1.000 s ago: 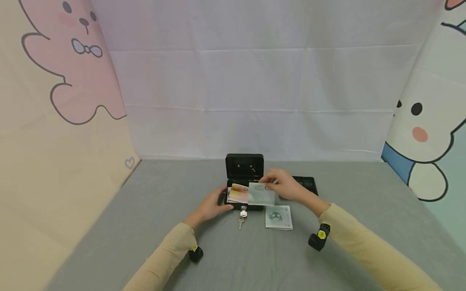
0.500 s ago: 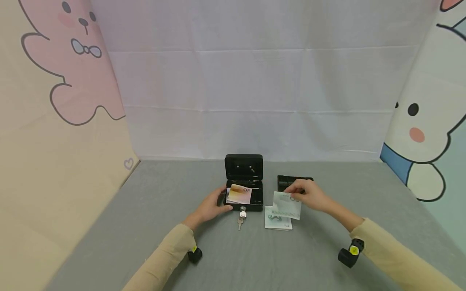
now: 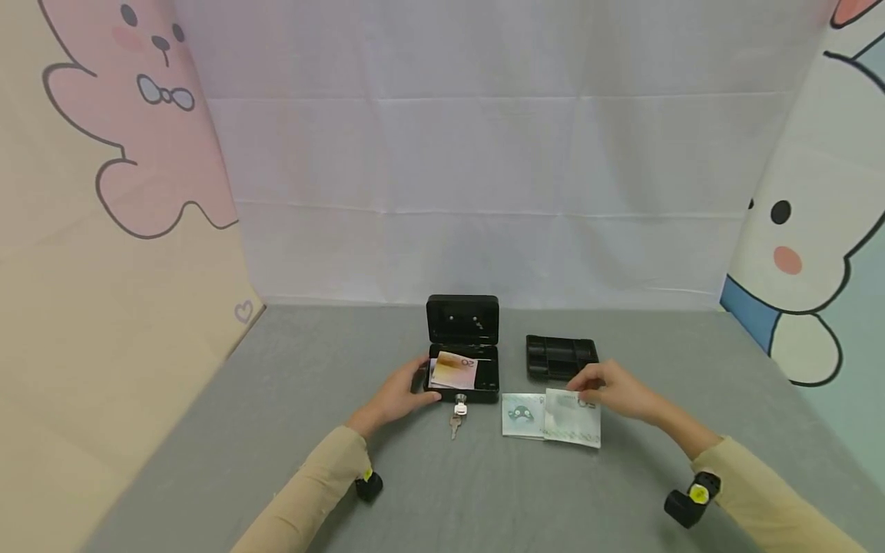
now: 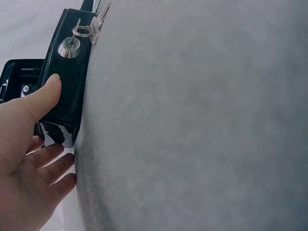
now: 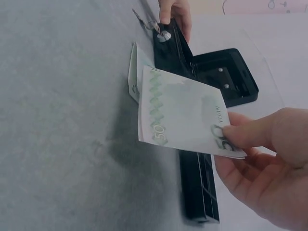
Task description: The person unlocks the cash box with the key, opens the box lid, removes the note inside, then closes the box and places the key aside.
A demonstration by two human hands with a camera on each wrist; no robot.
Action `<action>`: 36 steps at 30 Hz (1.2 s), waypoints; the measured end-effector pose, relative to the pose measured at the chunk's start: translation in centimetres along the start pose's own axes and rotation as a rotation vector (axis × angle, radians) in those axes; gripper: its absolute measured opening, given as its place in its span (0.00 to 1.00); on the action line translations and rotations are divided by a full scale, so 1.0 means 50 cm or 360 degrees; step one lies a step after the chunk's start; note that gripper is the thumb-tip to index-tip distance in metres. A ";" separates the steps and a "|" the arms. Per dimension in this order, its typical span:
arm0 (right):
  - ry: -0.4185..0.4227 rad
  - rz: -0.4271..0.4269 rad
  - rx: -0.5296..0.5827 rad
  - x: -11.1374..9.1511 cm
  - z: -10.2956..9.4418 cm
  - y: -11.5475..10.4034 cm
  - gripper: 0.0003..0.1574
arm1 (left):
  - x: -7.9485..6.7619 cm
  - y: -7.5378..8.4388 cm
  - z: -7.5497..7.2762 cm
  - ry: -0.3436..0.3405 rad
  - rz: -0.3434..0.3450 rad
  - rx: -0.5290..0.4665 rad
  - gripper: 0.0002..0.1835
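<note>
A black cash box (image 3: 492,374) stands on the table with its lid (image 3: 462,319) raised. Yellow-pink banknotes (image 3: 455,370) lie inside, on its left side. My left hand (image 3: 397,395) holds the box's front left corner; in the left wrist view its thumb presses the front face beside the lock (image 4: 70,47). Keys (image 3: 455,425) hang from that lock. Between thumb and fingers my right hand (image 3: 615,390) pinches folded green 50 yuan banknotes (image 5: 183,115) by one edge. They are held out to the right of a stack of green banknotes (image 3: 522,415), partly over it in the head view.
Behind the right hand lies a black compartment tray (image 3: 560,357), to the right of the cash box. The grey cloth table (image 3: 346,330) reaches back to a white curtain (image 3: 470,169). Printed cloth walls (image 3: 138,307) stand at both sides.
The right hand has carried the green banknotes from over the cash box rightward and toward me, past the green stack. The compartment tray is more exposed. The left hand stays on the box.
</note>
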State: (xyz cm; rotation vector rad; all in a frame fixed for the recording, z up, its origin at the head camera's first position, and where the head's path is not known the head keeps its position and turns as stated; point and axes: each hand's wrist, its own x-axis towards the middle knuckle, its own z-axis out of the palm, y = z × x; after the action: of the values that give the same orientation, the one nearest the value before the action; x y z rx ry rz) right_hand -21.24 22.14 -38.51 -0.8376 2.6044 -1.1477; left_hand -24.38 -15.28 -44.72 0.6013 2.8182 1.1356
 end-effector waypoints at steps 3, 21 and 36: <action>-0.0039 0.0096 0.0041 -0.002 -0.006 0.015 0.10 | 0.000 -0.002 0.001 -0.0015 -0.0011 0.0003 0.40; 0.0225 0.0016 -0.0160 -0.005 0.023 0.078 0.07 | 0.004 -0.006 0.002 -0.0018 -0.0019 0.0006 0.41; 0.0467 0.0003 -0.0292 -0.014 0.070 0.096 0.08 | 0.004 -0.005 0.004 -0.0012 -0.0015 -0.0006 0.42</action>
State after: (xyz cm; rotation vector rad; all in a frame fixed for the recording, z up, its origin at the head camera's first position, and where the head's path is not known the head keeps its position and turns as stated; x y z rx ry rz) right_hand -21.42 22.96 -44.41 -0.7487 2.9867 -1.1187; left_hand -24.59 -15.24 -45.02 0.5905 2.8089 1.1339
